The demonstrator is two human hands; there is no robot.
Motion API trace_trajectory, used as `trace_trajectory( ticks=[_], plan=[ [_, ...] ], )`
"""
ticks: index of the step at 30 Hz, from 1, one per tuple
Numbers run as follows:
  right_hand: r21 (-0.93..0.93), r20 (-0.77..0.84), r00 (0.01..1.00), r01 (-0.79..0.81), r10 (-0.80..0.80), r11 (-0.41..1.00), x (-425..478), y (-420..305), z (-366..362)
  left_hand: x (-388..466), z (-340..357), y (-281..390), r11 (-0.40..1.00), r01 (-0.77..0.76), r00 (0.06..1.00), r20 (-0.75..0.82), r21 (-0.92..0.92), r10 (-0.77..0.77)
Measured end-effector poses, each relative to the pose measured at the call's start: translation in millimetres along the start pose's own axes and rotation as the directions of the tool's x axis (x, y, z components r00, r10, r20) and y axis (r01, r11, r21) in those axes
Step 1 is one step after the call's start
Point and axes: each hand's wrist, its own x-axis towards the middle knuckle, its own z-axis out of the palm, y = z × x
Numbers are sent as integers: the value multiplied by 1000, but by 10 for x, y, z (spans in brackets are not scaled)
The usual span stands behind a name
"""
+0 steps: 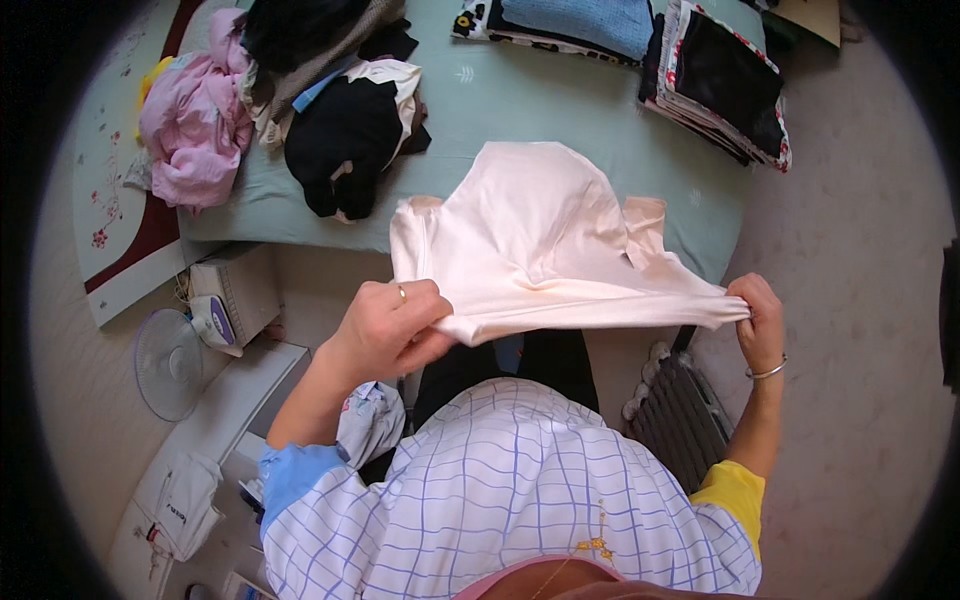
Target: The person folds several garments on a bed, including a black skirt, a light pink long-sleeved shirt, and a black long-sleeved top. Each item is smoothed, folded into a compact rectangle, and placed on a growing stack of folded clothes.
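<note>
Both of my hands stretch a pale pink garment point(525, 232) sideways by its near edge, between my body and the bed. My left hand point(394, 326), with a ring on one finger, pinches the edge at its left end. At the right end my right hand point(755, 319) grips the same edge; a bangle is on that wrist. The garment's far part rests on or hangs just over the edge of the green bedsheet point(495, 97); which of the two I cannot tell.
Loose clothes lie at the bed's left: a pink garment point(199, 135) and a black one point(341, 139). Folded stacks, one with blue cloth point(577, 22), one with black cloth point(727, 82), lie at the far right. A fan point(169, 365) stands left, a dark radiator point(679, 412) below right.
</note>
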Motion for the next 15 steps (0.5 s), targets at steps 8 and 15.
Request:
trace_trajectory(
  ticks=[8,15],
  plan=[
    [533,-530,833,185,155,826,-187,-250,210,-415,-219,-582,902,312,889,-425,298,-168],
    [509,-550,808,123,211,852,-131,-297,142,-618,-214,-267,921,226,681,-624,-318,-383]
  ],
)
